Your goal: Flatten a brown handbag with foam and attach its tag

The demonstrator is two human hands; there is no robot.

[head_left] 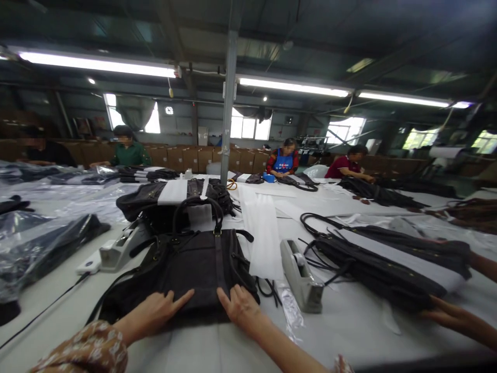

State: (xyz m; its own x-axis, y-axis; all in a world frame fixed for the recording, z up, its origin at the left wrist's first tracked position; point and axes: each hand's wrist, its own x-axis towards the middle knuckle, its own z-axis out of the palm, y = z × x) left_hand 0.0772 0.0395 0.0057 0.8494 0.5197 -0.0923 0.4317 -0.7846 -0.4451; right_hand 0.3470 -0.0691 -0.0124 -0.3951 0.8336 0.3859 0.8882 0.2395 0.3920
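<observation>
A dark handbag point(190, 274) with rounded handles lies on the white table in front of me, its lower edge toward me. My left hand point(157, 311) grips that lower edge on the left, one digit stretched over the top. On the right part of the same edge, my right hand point(241, 306) holds the bag in a similar way. The undersides of both hands are hidden. Just behind it lies a stack of dark bags point(143, 199), with a white wrap band point(173, 192) around the top one. A grey tape dispenser point(301, 277) stands right of my right hand.
Another tape dispenser point(122, 246) stands left of the bag, beside a white power strip point(89, 263) with a black cord. White foam sheets point(262, 233) lie beyond. At right, a co-worker's hands point(446, 311) hold a banded dark bag point(388, 259). A metal post point(229, 103) rises behind.
</observation>
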